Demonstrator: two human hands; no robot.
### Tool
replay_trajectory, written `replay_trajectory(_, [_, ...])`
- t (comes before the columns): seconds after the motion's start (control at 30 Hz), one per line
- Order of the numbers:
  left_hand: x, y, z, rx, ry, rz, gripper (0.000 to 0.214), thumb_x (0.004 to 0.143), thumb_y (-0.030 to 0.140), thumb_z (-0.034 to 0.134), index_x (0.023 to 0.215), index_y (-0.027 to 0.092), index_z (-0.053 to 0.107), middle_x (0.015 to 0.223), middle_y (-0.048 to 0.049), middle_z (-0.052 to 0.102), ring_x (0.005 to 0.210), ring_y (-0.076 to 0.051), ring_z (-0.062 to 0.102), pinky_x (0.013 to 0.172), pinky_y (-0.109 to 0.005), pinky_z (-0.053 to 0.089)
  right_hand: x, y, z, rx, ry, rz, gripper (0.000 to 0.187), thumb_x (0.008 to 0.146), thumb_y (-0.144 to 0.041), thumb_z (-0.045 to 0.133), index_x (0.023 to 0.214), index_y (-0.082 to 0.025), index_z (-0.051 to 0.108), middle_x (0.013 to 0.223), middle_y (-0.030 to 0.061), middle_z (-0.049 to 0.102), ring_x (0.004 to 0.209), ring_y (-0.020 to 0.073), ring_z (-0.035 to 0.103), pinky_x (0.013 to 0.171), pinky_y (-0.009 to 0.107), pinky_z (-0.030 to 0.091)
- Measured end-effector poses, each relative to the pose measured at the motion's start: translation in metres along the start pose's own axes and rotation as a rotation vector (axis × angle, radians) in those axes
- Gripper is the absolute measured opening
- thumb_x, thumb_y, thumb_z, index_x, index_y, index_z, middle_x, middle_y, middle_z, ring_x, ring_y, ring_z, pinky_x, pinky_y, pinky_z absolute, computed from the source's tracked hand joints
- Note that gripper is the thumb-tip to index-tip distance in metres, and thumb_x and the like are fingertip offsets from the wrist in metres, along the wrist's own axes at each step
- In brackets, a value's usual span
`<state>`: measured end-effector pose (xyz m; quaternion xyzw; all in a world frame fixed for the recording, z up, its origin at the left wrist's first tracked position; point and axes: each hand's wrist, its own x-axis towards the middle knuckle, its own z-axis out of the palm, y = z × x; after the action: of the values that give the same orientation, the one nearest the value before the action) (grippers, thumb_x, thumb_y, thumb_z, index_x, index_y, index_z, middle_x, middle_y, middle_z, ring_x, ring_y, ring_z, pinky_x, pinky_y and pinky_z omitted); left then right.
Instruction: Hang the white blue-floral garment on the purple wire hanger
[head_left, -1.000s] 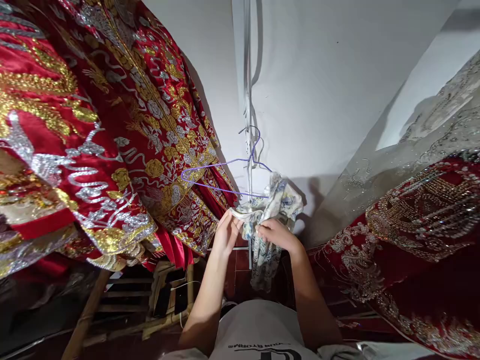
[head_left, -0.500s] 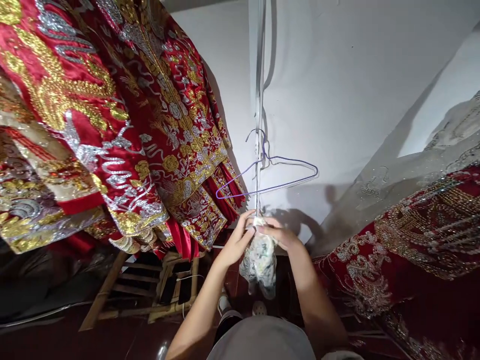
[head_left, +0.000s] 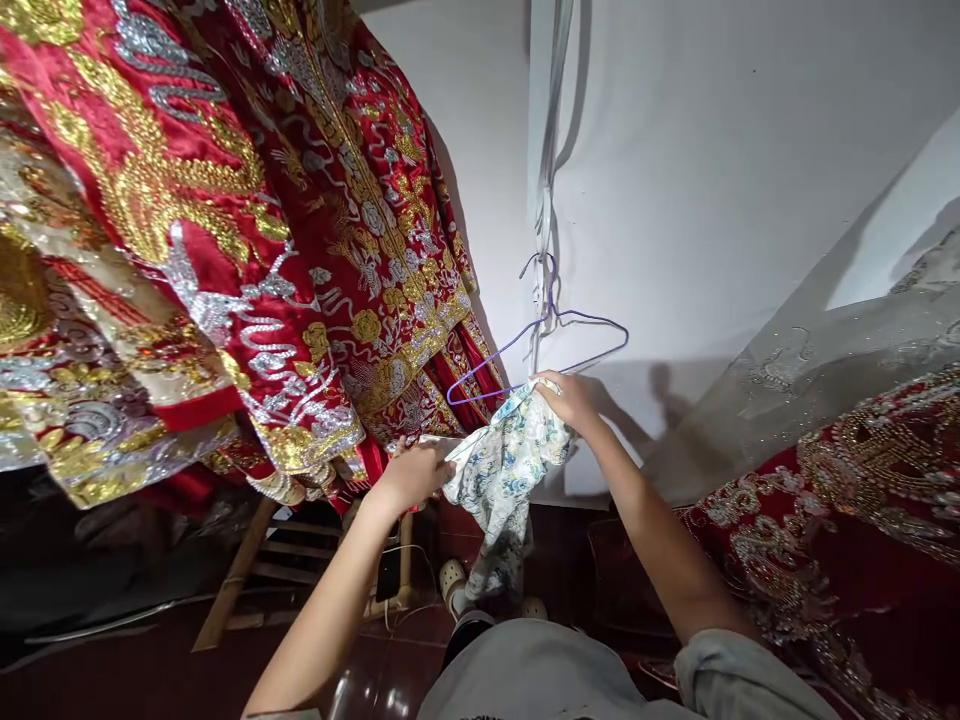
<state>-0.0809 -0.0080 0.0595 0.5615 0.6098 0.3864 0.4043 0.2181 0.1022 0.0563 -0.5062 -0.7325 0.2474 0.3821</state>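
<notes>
A white cloth garment with blue and yellow flowers hangs stretched between my two hands. My left hand is closed on its left edge, with the fingertips partly hidden. At its upper right corner, my right hand grips the fabric. The lower part droops in folds towards the floor. Just above my right hand, a purple wire hanger with nothing on it hangs by its hook from a pale strap along the wall.
Red jackets with gold and silver embroidery hang at the left. A beaded red gown and a sheer veil fill the right. Below the jackets stands a wooden chair. My clog is on the dark tiled floor.
My hands have moved apart, the left down and leftward, the right slightly up. The bunched flowered garment is now spread between them. The view has shifted a little.
</notes>
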Motion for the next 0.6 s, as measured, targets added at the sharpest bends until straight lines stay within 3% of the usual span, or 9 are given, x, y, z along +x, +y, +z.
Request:
replay_trajectory(0.07, [0.007,-0.006,-0.005,-0.019,0.151,0.034,0.032,0.06,0.026,0.087,0.053,0.025,0.056,0.095,-0.0077,0.078,0.111,-0.034,0.069,0.111,-0.045,0.042,-0.003,0.01,0.005,0.012,0.004,-0.001,0.024,0.089,-0.032,0.057,0.102,-0.027,0.076,0.106,0.0046,0.079,0.107,0.0268,0.069,0.093,0.034,0.05])
replay_trajectory(0.17, [0.02,-0.001,-0.012,0.028,0.259,0.098,0.032,0.058,0.023,0.087,0.054,0.024,0.055,0.123,-0.0147,0.072,0.133,-0.039,0.056,0.118,-0.047,0.035,-0.013,0.018,0.006,0.076,0.036,0.0,0.026,0.089,-0.034,0.057,0.101,-0.025,0.077,0.106,0.0052,0.079,0.107,0.0278,0.07,0.091,0.034,0.052])
replay_trajectory(0.27, [0.032,0.019,-0.015,0.136,0.246,0.109,0.024,0.068,0.023,0.081,0.058,0.024,0.059,0.098,-0.0151,0.074,0.112,-0.04,0.067,0.107,-0.047,0.045,-0.022,0.018,0.002,0.148,0.05,-0.008,0.03,0.089,-0.037,0.056,0.101,-0.022,0.078,0.11,0.0078,0.078,0.108,0.0299,0.07,0.089,0.036,0.053])
replay_trajectory(0.37, [0.041,0.044,-0.011,0.294,0.222,0.239,0.013,0.082,0.028,0.07,0.07,0.023,0.066,0.074,-0.0099,0.069,0.086,-0.034,0.07,0.094,-0.042,0.051,-0.028,0.013,-0.002,0.177,0.075,0.017,0.031,0.088,-0.039,0.058,0.102,-0.02,0.078,0.109,0.0093,0.078,0.106,0.031,0.07,0.087,0.037,0.054])
replay_trajectory(0.47, [0.05,0.07,-0.004,0.385,0.173,0.423,0.021,0.094,0.032,0.057,0.084,0.021,0.072,0.084,-0.0106,0.073,0.088,-0.031,0.07,0.093,-0.04,0.052,-0.031,0.002,0.0,0.182,0.079,0.029,0.03,0.087,-0.04,0.059,0.1,-0.019,0.078,0.106,0.0091,0.079,0.105,0.0312,0.07,0.088,0.038,0.054])
replay_trajectory(0.6, [0.066,0.094,0.01,0.353,0.091,0.642,0.025,0.095,0.029,0.053,0.106,0.021,0.074,0.11,-0.0104,0.075,0.105,-0.03,0.069,0.1,-0.041,0.051,-0.038,-0.018,0.006,0.174,0.029,0.023,0.029,0.089,-0.037,0.057,0.1,-0.021,0.078,0.103,0.0075,0.079,0.102,0.0303,0.07,0.09,0.039,0.053])
